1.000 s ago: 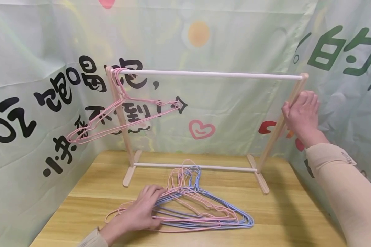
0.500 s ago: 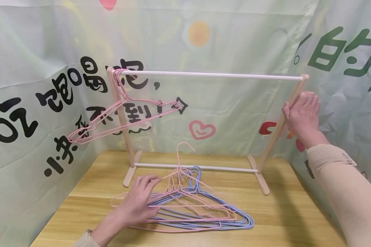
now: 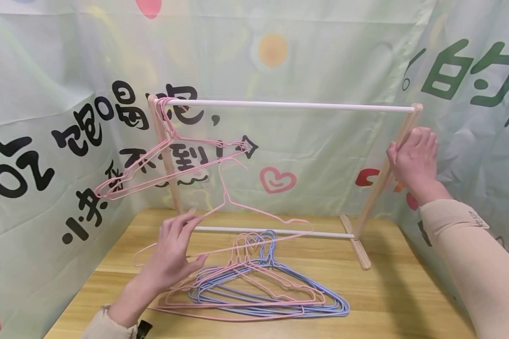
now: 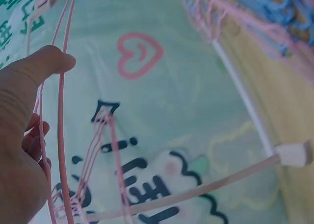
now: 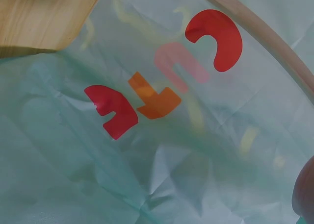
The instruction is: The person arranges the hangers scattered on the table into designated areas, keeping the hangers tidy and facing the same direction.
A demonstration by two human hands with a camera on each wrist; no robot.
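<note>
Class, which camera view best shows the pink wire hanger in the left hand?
The head view: it shows nearly the whole pink wire hanger, the left hand covering only part. The left wrist view shows only stretches of its wire, close up; the right wrist view shows none of it.

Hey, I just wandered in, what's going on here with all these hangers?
A person's left hand holds up a pink hanger, its hook below the top bar of a small rack. The right hand is set against the rack's right upright. Some pink hangers already hang at the left end of the bar, while a pile of pink and blue hangers lies on the wooden table.
</note>
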